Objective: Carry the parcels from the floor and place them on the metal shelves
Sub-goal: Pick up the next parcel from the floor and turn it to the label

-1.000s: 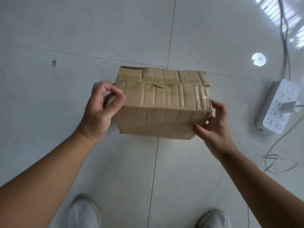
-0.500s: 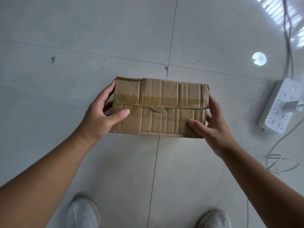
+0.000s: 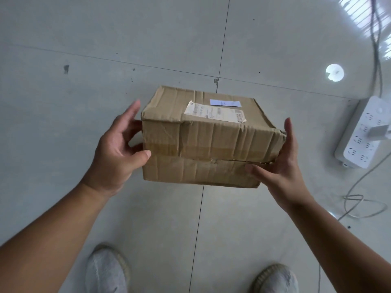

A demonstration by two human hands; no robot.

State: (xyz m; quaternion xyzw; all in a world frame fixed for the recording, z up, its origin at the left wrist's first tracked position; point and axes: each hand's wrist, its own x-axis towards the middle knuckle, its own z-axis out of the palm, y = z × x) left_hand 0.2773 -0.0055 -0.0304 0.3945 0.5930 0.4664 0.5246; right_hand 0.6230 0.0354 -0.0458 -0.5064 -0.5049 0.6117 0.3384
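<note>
A creased brown cardboard parcel (image 3: 208, 142) is held in the air above the grey tiled floor, its top face with a white shipping label tilted away from me. My left hand (image 3: 118, 149) presses its left end, thumb on the front face. My right hand (image 3: 281, 163) holds its right end, fingers upright along the side and thumb on the front. No metal shelves are in view.
A white power strip (image 3: 364, 132) with a plug in it lies on the floor at the right, with cables (image 3: 359, 204) looping near it. My two shoes (image 3: 108, 271) stand on the floor (image 3: 63, 123) below the parcel.
The parcel has been rotated in my hands, so the labelled face now shows on top. Both hands have shifted their hold at the ends.
</note>
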